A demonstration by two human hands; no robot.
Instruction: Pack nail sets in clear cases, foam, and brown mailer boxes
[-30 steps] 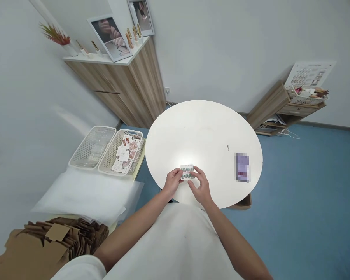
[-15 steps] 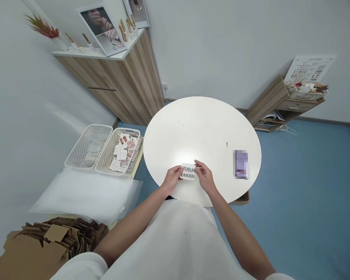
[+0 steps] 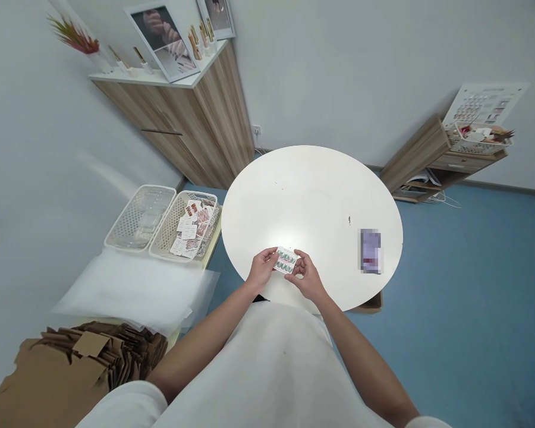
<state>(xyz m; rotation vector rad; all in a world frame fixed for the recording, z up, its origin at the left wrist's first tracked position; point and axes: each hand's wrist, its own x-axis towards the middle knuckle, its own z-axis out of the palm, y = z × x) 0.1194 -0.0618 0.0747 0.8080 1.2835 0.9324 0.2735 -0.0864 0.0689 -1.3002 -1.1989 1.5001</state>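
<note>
Pinched by left hand (image 3: 261,270) and right hand (image 3: 311,282), the green-patterned card (image 3: 286,260) is held at opposite ends, presumably so its face can be seen.

Lettering is legible nowhere in this view: the small print on the white cards (image 3: 189,231) in the basket, the poster (image 3: 485,106) above the wooden shelf and the pixelated purple packet (image 3: 371,251) near the table's right edge (image 3: 312,196) cannot be read.

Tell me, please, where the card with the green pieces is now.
In the head view, the card is held between the left hand and the right hand, over the near part of the white table.
</note>
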